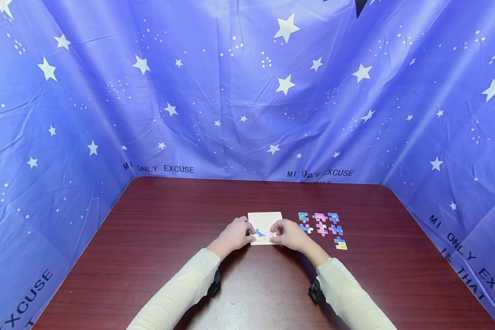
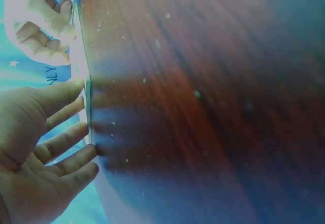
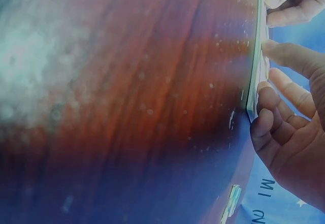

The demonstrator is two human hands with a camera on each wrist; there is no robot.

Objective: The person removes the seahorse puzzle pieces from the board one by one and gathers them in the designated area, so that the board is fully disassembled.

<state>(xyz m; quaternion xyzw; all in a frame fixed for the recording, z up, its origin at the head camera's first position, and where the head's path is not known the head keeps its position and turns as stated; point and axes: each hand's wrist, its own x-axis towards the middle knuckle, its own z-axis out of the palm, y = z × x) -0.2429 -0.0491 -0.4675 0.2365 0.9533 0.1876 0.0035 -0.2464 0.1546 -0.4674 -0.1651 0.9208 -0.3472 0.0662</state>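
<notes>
A white puzzle tray (image 1: 264,220) lies on the table, with blue, yellow and pink puzzle pieces along its near part. My left hand (image 1: 235,233) rests at the tray's left edge, its thumb and fairly straight fingers (image 2: 68,145) spread along the side. Over the right part of the tray, my right hand (image 1: 290,234) pinches a pink puzzle piece (image 1: 271,233) between thumb and forefinger, close down on the tray. The hand partly hides this piece. In the right wrist view, the tray (image 3: 256,56) shows edge-on beside the right fingertips.
Several loose puzzle pieces (image 1: 321,228) lie in rough rows right of the tray, one blue-and-yellow piece (image 1: 340,244) nearest me. The dark red wooden table (image 1: 181,206) is bounded at the back and sides by a blue star-patterned curtain (image 1: 239,91).
</notes>
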